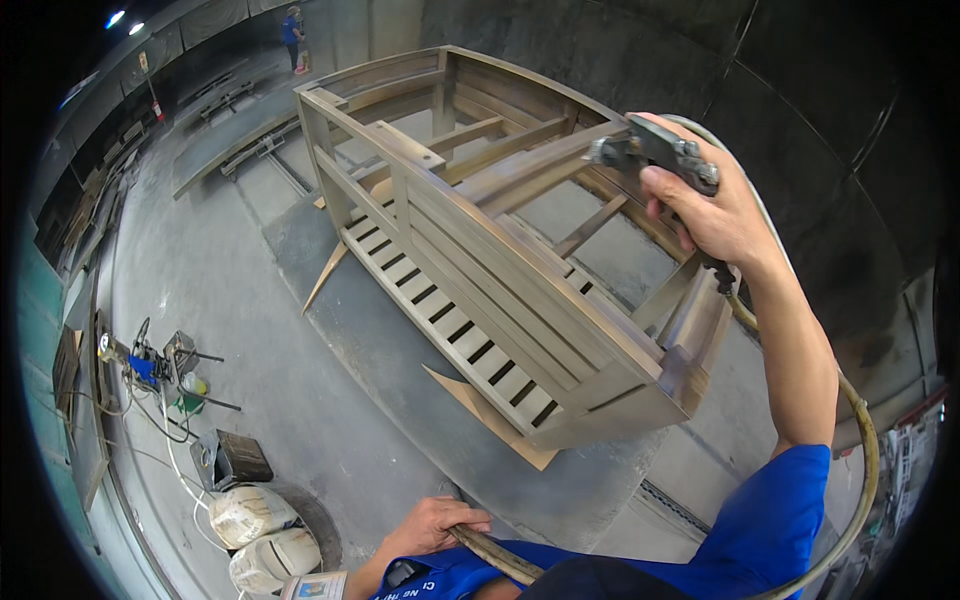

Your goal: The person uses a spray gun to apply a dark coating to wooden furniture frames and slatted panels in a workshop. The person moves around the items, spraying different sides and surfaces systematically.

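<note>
Your right hand (722, 208), fingers clamped on a spray gun (672, 152), above the wooden frame (500, 278), your left hand (432, 524), fingers around a hose (497, 556)

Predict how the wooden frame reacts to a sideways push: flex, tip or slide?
Probably stiff: the wooden frame is braced by many joined rails. Likely heavy given its bulk, though the open gaps should save some weight. Tipping seems unlikely with such a broad base; sliding on the dark platform looks more plausible, as no fastening shows.
</note>
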Motion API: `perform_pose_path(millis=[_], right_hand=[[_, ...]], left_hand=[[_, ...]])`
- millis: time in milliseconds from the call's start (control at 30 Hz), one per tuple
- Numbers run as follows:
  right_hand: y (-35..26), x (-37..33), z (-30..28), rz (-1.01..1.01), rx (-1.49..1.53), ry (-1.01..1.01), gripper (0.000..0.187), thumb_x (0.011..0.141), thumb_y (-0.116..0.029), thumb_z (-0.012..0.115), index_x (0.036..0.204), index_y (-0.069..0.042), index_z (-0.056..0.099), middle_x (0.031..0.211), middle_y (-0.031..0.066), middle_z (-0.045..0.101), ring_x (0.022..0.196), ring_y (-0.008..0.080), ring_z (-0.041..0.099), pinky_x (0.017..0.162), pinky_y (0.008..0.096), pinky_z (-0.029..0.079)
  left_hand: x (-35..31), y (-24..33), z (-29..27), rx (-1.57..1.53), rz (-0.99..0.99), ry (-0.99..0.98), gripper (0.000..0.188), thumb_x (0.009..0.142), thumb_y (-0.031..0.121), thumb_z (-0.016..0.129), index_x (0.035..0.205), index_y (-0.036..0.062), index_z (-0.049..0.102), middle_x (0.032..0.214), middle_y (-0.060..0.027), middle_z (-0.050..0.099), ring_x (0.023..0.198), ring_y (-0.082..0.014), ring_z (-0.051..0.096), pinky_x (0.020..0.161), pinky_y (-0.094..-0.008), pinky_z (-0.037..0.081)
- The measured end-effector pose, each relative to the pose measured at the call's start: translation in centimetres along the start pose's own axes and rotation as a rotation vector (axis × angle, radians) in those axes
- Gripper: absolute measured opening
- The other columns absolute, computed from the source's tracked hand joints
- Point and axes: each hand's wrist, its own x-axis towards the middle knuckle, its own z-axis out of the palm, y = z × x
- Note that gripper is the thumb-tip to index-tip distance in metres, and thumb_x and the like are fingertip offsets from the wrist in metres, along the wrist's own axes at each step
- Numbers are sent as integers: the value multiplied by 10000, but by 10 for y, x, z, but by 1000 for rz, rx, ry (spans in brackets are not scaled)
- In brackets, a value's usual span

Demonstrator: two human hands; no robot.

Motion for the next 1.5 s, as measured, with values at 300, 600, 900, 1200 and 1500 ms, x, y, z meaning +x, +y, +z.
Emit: perform_pose_path(millis=[300,600,900,1200,1500], right_hand=[[-28,84,68,84,-89,-158,479,1023,-170,617,1496,-104,574,848,30,648,700,92,627,459,261,507],[39,165,40,210,-542,71,429,997,-203,615,1424,-164,630,716,90,657,542,162,640,470,325,535],[78,188,23,310,-567,185,509,977,-223,621,1484,-194,594,815,110,716,608,238,691,573,380,591],[-16,112,40,219,-268,-86,167,993,-198,643,1032,-35,650,793,20,601,657,93,613,422,241,463],[-46,82,55,122,-222,-24,289,1007,-198,616,1270,-97,678,798,28,641,651,91,623,433,240,472]], left_hand=[[-5,-6,-45,41,18,202,175,856,151,845,1005,99,769,686,-75,661,631,-265,655,609,-365,479],[-35,-13,-66,112,-23,318,185,836,153,862,983,87,771,675,-74,669,573,-246,625,570,-363,459],[-58,-7,-70,149,-97,395,174,836,151,860,970,88,769,657,-79,661,561,-253,632,575,-362,466],[-48,6,-77,106,-48,349,173,837,123,854,977,68,770,664,-95,669,547,-259,614,566,-358,455],[-38,-6,-82,69,34,295,170,829,120,864,957,57,773,660,-87,667,553,-242,616,567,-360,456]])
